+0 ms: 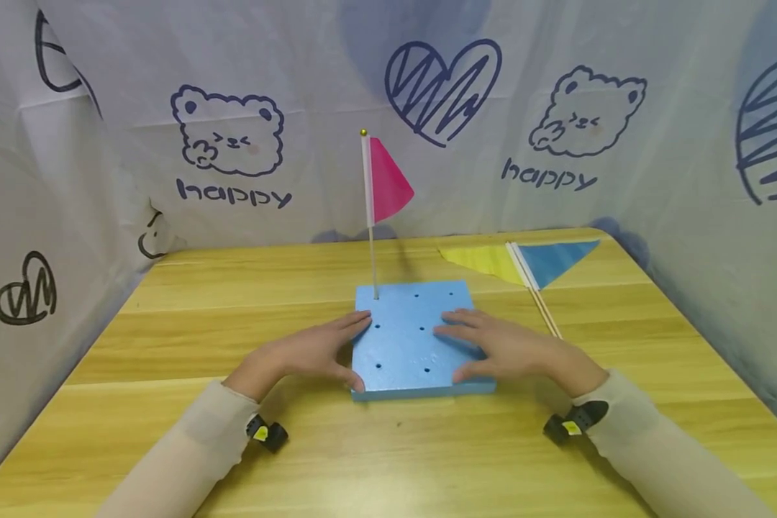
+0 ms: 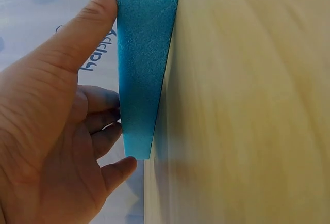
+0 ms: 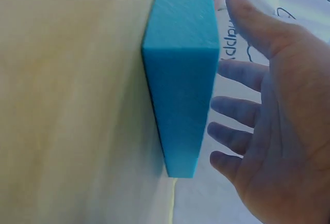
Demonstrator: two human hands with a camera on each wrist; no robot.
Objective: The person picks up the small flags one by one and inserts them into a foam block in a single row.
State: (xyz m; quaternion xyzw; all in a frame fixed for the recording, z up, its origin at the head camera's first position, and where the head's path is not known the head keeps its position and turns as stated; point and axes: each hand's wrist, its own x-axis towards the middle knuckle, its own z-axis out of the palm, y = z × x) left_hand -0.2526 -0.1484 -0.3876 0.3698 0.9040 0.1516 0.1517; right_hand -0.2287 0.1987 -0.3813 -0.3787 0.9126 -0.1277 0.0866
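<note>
A light blue foam block (image 1: 398, 352) with several small holes in its top lies flat on the table. From its far left hole rises a thin stick bearing a pink flag (image 1: 390, 180), topped by a small gold ball. My left hand (image 1: 317, 354) rests on the block's left edge, thumb at the near corner; the left wrist view shows its fingers touching the block's edge (image 2: 143, 64). Over the right side of the block is my right hand (image 1: 505, 345), fingers spread and holding nothing. In the right wrist view its fingertips are close to the block (image 3: 180, 95); contact is unclear.
To the right of the block, a yellow flag (image 1: 488, 262) and a blue flag (image 1: 557, 260) lie side by side on the wooden table (image 1: 168, 424), their sticks running toward my right wrist. A printed white cloth (image 1: 337, 79) hangs behind the table and at its sides.
</note>
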